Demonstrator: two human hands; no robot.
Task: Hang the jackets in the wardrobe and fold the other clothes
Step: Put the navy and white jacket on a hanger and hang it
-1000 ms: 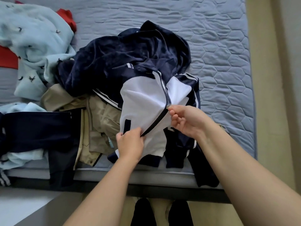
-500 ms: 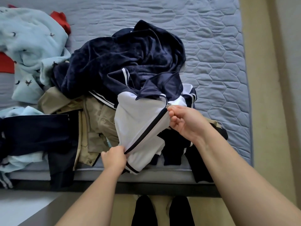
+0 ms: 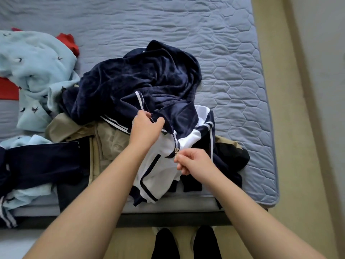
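The track jacket [image 3: 160, 165] lies at the near edge of the bed, on top of the clothes heap. It has smooth, faintly shiny white panels edged with navy piping, navy sleeves with white stripes, and a soft navy collar [image 3: 179, 116] flopped open. The zip runs down its front as a line of fine teeth, with a small metal zip pull [image 3: 176, 151] partway along.

My left hand [image 3: 145, 128] is closed in a pinch, thumb against fingers, on the collar edge beside the top of the zip. My right hand [image 3: 194, 163] is curled up, with thumb and forefinger nipped tight on the zip pull and the other fingers tucked into the palm.

Just behind the jacket, a navy plush garment [image 3: 140, 85], velvety and thickly crumpled, is heaped up and touches the collar. A khaki garment [image 3: 110, 139] of flat woven cloth lies under both, on my left. Farther left, a dark navy garment [image 3: 41, 161] lies flat and squared off. Beyond it sprawls a pale blue fleece [image 3: 37, 68] dotted with tiny dark birds, and red cloth [image 3: 68, 43] peeks out from under that. On my right, a thin black garment [image 3: 233, 157] bunches against the jacket's sleeve.

Everything rests on a grey-blue mattress cover [image 3: 233, 62] quilted in hexagons. The jacket's hem hangs slightly over the near edge. Below it, my black socks [image 3: 164, 243] stand on a beige floor [image 3: 276, 128].
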